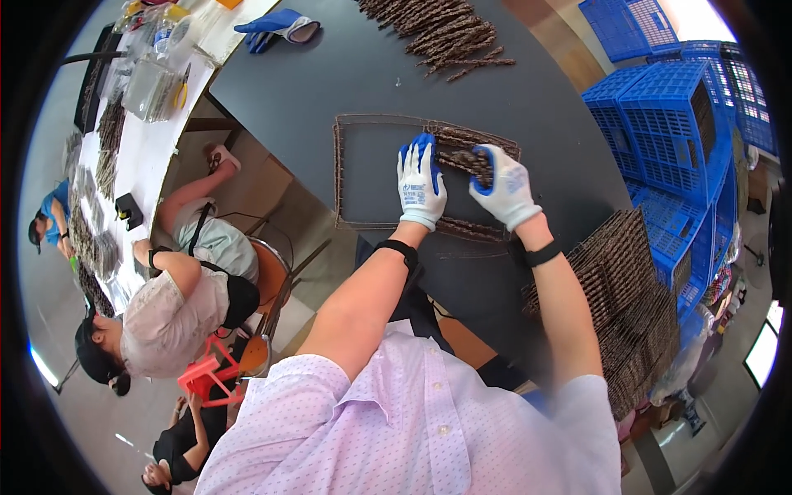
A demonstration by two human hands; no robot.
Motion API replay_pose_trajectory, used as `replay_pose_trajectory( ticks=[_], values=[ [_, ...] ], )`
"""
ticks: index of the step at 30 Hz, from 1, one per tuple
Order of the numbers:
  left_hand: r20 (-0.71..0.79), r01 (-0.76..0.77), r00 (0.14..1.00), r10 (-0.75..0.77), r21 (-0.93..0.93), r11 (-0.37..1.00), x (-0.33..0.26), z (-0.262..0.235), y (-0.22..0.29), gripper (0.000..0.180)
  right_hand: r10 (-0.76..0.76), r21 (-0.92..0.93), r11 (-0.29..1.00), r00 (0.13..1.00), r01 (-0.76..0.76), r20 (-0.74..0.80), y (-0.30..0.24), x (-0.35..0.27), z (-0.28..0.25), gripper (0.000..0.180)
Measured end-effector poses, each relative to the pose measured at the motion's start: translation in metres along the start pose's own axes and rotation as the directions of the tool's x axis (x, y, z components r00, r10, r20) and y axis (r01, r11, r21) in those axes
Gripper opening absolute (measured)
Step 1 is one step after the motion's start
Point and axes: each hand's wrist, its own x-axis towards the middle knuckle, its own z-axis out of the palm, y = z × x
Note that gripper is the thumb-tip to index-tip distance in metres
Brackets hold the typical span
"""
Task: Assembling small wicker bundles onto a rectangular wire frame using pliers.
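The rectangular brown twig-and-wire frame (371, 173) lies flat on the dark grey round table (305, 82), its right portion filled with short brown twig sticks (462, 153). The left hand (421, 186) (white glove, blue-coated fingers) presses flat and unclenched on the sticks. The right hand (502, 186) curls its fingers around a few sticks. A stack of finished twig panels (631, 289) sits near the right forearm; loose twigs (445, 33) lie well apart; blue plastic crates (676, 107) stand beyond.
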Motion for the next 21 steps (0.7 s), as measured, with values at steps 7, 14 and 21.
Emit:
replay_pose_trajectory(
  ticks=[7, 14, 21],
  values=[
    [0.021, -0.023, 1.000, 0.022, 0.027, 0.999, 0.002, -0.004, 0.000, 0.068, 0.464, 0.798, 0.600, 0.837, -0.058, -0.289, 0.039, -0.033, -0.023, 0.051],
    [0.026, -0.002, 1.000, 0.001, 0.052, 0.999, 0.001, -0.003, 0.001, 0.066, 0.677, 0.926, -0.223, 0.732, 0.304, -0.077, 0.093, -0.041, -0.015, 0.035],
    [0.009, -0.037, 0.999, 0.037, 0.038, 0.999, 0.004, -0.006, 0.002, 0.067, 0.512, 0.842, -0.405, 0.851, 0.358, -0.116, 0.099, -0.011, -0.061, 0.024]
  ],
)
